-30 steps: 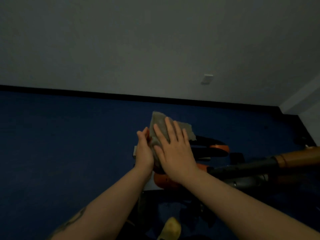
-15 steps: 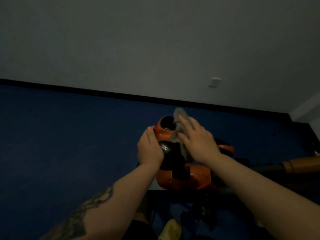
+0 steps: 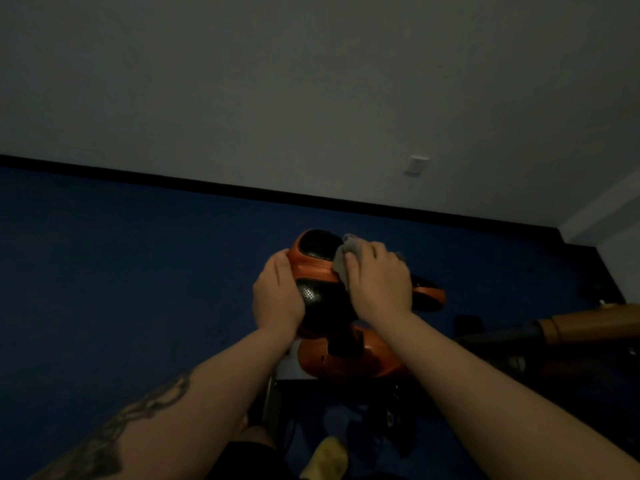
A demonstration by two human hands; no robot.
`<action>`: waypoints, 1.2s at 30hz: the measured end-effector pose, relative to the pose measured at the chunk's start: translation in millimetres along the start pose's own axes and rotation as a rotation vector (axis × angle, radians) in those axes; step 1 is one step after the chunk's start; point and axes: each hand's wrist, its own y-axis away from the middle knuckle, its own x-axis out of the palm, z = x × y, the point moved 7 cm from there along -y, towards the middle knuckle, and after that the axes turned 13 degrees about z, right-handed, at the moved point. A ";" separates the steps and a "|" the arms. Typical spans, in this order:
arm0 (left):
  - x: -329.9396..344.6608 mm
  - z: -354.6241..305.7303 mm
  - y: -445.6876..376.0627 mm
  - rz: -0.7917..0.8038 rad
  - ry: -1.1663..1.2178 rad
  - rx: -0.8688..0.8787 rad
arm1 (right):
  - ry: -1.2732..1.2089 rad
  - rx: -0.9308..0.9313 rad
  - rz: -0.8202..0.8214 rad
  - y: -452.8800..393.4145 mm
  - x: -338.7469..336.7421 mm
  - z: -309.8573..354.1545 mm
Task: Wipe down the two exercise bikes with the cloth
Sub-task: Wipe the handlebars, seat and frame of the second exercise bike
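An orange and black exercise bike stands in the middle of the dim room. Its padded black seat with an orange band is just in front of me. My left hand grips the seat's left side. My right hand holds a crumpled grey cloth against the seat's right side, its fingers curled over the cloth. A second bike's orange and black frame juts in from the right edge; most of it is out of view.
Blue floor spreads to the left and behind the bike, ending at a black skirting and a grey wall with a small white socket. A yellow thing lies low between my arms.
One second ago the cloth was spread flat under my right hand and covered the seat. It is bunched now and my right hand has slid to the seat's right side, baring the black padding.
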 end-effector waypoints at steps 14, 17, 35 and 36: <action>4.1 3.9 3.0 0.007 0.063 -0.010 | -0.023 0.020 0.321 -51.8 19.0 12.6; 9.3 11.9 6.4 0.157 0.162 -0.076 | -0.173 -0.201 0.303 -50.3 14.8 35.7; 18.6 1.2 -2.1 0.808 -0.066 0.002 | -0.135 -0.342 0.498 -93.8 18.9 71.0; 17.7 1.9 -2.2 0.802 -0.057 0.017 | -0.054 -0.358 0.425 -85.5 18.0 76.7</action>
